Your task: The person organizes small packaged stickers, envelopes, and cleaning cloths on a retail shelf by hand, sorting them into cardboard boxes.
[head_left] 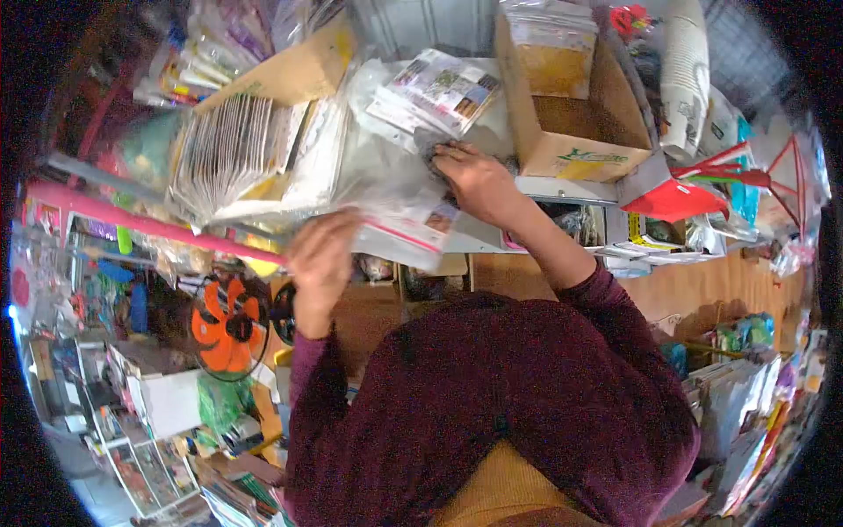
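My left hand is smeared by motion at the left edge of a clear zip bag with a red strip along its top. The bag lies over the front edge of the counter, with a small printed picture showing inside it. My right hand has its fingers curled over a dark grey, crumpled cloth-like piece, just behind the bag. Beyond that piece sits a stack of printed photo cards on clear plastic.
At left, a cardboard box stands by a row of packed envelopes. A second carton holds bagged packets at right, near stacked paper cups. A pink bar runs along the left front. An orange fan stands below.
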Action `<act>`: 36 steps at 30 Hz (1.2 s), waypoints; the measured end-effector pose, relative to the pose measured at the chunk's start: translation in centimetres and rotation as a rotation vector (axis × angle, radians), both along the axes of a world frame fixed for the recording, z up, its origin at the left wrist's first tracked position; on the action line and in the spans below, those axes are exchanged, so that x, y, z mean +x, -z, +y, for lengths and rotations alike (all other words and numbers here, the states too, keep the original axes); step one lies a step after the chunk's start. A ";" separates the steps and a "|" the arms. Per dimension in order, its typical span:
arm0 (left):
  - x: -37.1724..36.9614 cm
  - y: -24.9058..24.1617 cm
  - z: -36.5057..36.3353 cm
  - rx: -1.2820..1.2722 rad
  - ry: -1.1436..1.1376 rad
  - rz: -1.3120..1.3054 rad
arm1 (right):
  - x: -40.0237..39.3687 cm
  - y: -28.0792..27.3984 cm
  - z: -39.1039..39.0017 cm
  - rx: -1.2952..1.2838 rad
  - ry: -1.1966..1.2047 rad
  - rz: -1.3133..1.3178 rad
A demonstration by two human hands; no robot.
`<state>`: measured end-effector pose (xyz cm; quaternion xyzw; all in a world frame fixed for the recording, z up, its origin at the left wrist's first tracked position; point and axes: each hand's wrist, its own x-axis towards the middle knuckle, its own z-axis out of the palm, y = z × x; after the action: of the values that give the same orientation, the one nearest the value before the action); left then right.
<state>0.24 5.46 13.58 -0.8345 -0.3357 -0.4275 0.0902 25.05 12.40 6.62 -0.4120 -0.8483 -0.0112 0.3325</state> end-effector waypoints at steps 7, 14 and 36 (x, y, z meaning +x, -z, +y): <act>3.2 -11.5 2.6 -0.025 -0.108 -0.546 | -0.1 1.2 -1.0 -0.065 0.102 -0.037; 15.5 -15.3 13.8 0.041 0.109 -0.220 | -0.5 0.8 -0.9 0.135 0.106 0.042; 26.2 -12.1 24.0 -0.025 0.073 0.372 | -0.4 0.0 -1.2 0.013 0.088 0.071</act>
<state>26.41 29.43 25.66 -0.9118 -0.2883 -0.2644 0.1247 24.61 11.18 6.63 -0.4470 -0.8168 -0.0167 0.3643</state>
